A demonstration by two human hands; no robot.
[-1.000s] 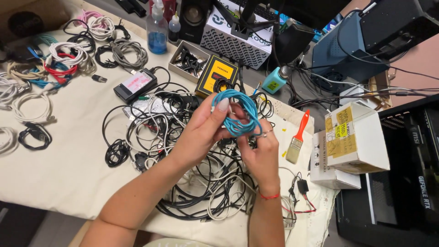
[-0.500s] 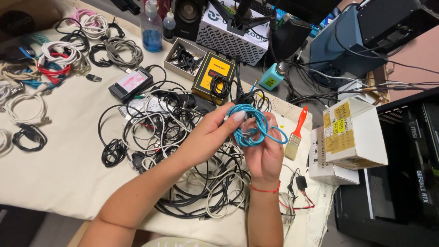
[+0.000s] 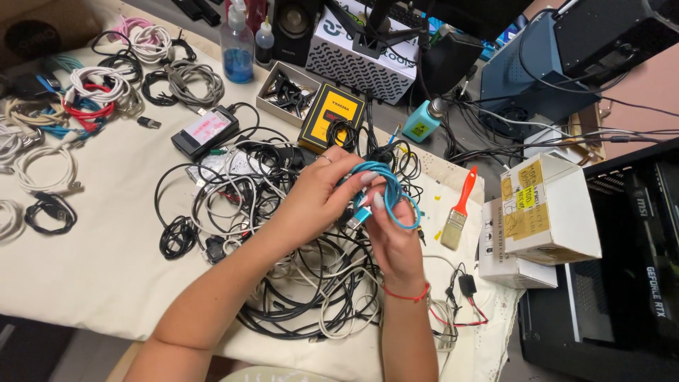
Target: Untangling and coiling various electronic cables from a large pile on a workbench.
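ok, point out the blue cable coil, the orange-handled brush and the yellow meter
blue cable coil (image 3: 390,185), head view, on the looped strands at its upper right.
orange-handled brush (image 3: 465,197), head view, on the orange handle.
yellow meter (image 3: 331,119), head view, on its yellow face.

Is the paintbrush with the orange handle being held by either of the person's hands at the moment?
No, the paintbrush lies on the cloth beside the right hand, while both hands, left hand too, hold the coiled blue cable.

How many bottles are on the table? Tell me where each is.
3. A clear bottle of blue liquid and a small dropper bottle beside it at the far edge; a teal pump bottle right of the yellow box. Others may be hidden.
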